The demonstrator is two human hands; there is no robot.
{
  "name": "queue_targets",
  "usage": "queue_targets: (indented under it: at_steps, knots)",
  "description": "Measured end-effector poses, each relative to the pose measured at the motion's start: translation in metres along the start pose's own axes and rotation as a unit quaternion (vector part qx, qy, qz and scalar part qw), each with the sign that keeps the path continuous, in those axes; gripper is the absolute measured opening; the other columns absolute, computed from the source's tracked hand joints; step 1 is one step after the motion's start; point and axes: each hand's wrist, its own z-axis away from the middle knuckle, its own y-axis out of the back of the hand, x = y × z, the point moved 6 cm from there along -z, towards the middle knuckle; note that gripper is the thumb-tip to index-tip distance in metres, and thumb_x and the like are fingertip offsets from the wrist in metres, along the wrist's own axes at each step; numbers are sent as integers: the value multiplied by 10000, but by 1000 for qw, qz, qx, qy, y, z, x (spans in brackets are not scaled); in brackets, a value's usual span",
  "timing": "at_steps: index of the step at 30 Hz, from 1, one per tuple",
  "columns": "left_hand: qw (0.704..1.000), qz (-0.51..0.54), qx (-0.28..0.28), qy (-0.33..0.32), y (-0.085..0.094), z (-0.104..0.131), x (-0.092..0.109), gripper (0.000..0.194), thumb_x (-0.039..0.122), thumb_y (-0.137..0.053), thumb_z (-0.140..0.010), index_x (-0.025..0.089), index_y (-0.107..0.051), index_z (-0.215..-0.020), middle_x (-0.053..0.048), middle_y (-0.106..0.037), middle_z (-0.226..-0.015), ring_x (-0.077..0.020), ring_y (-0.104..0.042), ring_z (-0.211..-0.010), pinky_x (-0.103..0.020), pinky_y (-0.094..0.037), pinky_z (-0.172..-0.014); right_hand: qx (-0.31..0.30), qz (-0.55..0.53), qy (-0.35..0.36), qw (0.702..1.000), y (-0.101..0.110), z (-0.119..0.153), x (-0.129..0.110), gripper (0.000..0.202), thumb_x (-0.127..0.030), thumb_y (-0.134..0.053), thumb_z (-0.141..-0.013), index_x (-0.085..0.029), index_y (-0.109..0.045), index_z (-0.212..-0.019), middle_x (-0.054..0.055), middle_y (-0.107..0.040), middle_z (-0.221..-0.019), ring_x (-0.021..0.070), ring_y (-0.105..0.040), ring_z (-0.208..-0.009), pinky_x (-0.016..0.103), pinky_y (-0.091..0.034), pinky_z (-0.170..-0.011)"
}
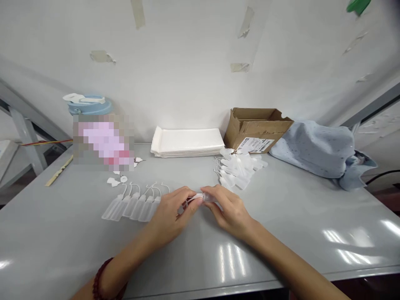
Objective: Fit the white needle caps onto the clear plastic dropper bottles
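Note:
Above the middle of the table, my left hand [173,210] and my right hand [229,208] meet at a small translucent plastic bottle [208,197] with a white neck. The left fingers pinch its white end, where thin white strands show. My right thumb and fingers are closed round the clear body, mostly covering it. Beside my left hand lies a row of several similar flat translucent bottles [134,207], their thin curved white strands pointing away from me. Beyond my right hand is a loose pile of similar translucent bottles [239,168].
A stack of white sheets or pouches [189,141] lies by the wall, left of an open cardboard box [259,129]. Blue cloth [315,148] is at right. Small white pieces [114,181], a blurred pink item [104,141], a blue lid [90,105] and a yellow strip [59,171] are left.

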Motion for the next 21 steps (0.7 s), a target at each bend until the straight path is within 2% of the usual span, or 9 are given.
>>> queue_targets:
  at_steps: [2,4,6,9,12,15,18,21]
  knots:
    - [1000,14,-10,8,0,1,1,238,290,-447,-917,170,-571,-753,14,-508,-635,-114,-475,-587,-196,-346,-466,-4,8,8,1000,1,0,-4,205,-120,-455,-913,-153,-496,-1111,71,-621,-768,167,-592,-668,266,-502,-578]
    - [1000,23,-21,-4,1,2,3,233,270,-447,-920,172,-582,-758,11,-533,-654,-114,-489,-603,-203,-367,-502,-22,-20,-15,999,2,-1,-5,183,-132,-468,-909,-165,-502,-1085,67,-634,-789,163,-602,-676,263,-502,-589]
    - [998,11,-28,-56,3,3,8,188,224,-461,-916,167,-586,-787,5,-565,-689,-112,-505,-623,-214,-389,-558,-57,-81,-74,992,2,-2,-2,170,-138,-499,-890,-185,-513,-1052,41,-647,-792,146,-606,-658,243,-495,-577]
    - [987,-39,-22,-154,4,6,14,118,156,-471,-907,150,-571,-846,-21,-583,-754,-121,-515,-668,-233,-401,-613,-121,-169,-171,963,-2,0,6,188,-143,-571,-852,-203,-528,-1025,-15,-643,-717,123,-581,-606,210,-462,-530]
    - [982,-73,-30,-170,2,7,11,99,149,-458,-916,150,-557,-911,-43,-588,-830,-141,-527,-743,-252,-412,-657,-155,-201,-213,944,-4,1,11,264,-176,-623,-832,-211,-513,-1070,-43,-631,-669,118,-554,-589,214,-453,-549]
    - [989,-58,-41,-133,3,4,6,91,175,-466,-922,169,-556,-915,-20,-584,-827,-133,-534,-760,-246,-415,-678,-153,-165,-188,956,-5,1,11,293,-155,-579,-854,-208,-479,-1124,-9,-658,-760,132,-586,-646,233,-471,-589]
    - [993,-40,-55,-96,4,1,4,109,200,-467,-928,182,-560,-874,7,-578,-786,-115,-532,-720,-230,-414,-661,-146,-95,-112,978,-7,2,4,266,-119,-484,-886,-175,-463,-1145,83,-663,-932,181,-620,-777,280,-495,-640]
    - [993,-43,-56,-93,4,0,4,100,188,-476,-926,183,-560,-872,11,-588,-783,-110,-535,-705,-224,-426,-644,-141,-48,-69,986,-9,4,1,232,-128,-421,-913,-150,-468,-1139,109,-650,-900,203,-612,-766,302,-496,-618]
